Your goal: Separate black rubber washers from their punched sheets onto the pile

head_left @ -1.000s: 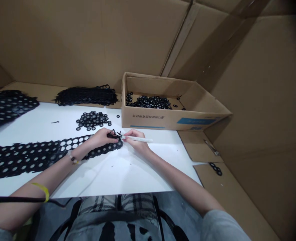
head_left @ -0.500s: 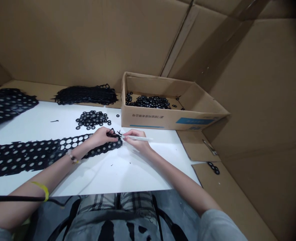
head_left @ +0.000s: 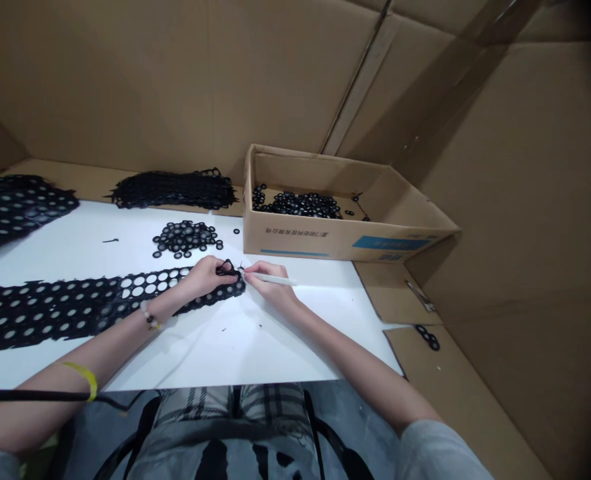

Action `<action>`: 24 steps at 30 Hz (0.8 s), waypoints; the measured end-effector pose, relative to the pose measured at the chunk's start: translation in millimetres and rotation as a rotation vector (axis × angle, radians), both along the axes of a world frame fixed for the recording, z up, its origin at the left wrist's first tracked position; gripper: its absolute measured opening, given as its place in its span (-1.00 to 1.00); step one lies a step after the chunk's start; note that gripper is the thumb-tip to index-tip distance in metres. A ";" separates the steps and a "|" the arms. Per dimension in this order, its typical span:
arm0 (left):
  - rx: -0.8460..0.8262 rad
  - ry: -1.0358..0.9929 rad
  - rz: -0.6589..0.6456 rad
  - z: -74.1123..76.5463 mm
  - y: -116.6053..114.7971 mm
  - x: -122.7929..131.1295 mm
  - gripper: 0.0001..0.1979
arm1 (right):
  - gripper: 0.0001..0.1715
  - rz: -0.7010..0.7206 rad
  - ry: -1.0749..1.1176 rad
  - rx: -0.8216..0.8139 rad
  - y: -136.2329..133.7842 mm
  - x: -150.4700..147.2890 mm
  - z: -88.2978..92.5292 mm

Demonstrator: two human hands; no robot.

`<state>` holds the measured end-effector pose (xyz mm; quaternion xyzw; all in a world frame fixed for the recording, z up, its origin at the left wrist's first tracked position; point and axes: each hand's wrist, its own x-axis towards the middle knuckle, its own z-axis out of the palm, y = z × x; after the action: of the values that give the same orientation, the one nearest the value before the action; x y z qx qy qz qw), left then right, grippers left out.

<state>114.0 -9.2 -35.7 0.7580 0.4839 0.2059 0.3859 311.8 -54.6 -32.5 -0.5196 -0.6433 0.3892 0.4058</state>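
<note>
A long black perforated sheet point(head_left: 45, 310) lies across the left of the white table, with rows of round rings in it. Along its far edge, a stretch of holes shows white through. At the sheet's right end, my left hand point(head_left: 209, 275) pinches a thin black strip of it that loops up between the fingers. My right hand point(head_left: 270, 283) is closed round a white pen-like tool point(head_left: 275, 278). Its tip meets the right end of the sheet, close to my left fingertips. Just what the tip touches is too small to make out.
Behind my hands is a pile of black rings point(head_left: 188, 237). A cardboard box point(head_left: 300, 237) with more rings stands at the back right. A stack of black strips point(head_left: 173, 190) and more perforated sheets point(head_left: 20, 207) lie at the back left. Tweezers point(head_left: 419, 295) rest at the right.
The white tool and my right hand have shifted slightly left, and the tool points a little differently. My left hand still pinches the strip, moved very slightly right.
</note>
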 end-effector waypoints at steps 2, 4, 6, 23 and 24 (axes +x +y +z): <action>0.023 -0.008 -0.003 -0.3 0.0 0.8 -0.68 | -0.81 -0.010 -0.018 0.018 -1.9 -2.7 -1.3; 0.031 -0.033 -0.009 1.1 -0.2 1.2 -0.68 | -0.81 -0.007 -0.016 0.040 -3.2 -4.3 -3.8; 0.007 -0.067 -0.018 4.0 -0.1 0.9 -0.67 | -0.82 -0.010 -0.003 0.051 -3.9 -4.9 -5.9; -0.155 -0.196 -0.046 12.8 -1.1 -1.1 -0.63 | -0.79 0.036 0.128 0.074 -3.1 -6.6 -6.9; -0.175 -0.204 -0.065 14.7 -2.0 -1.1 -0.63 | -0.79 0.025 0.138 0.072 -3.3 -7.4 -8.0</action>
<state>112.9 -11.2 -21.0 0.7117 0.4334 0.2263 0.5043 304.4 -57.9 -40.5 -0.4686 -0.6338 0.4056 0.4628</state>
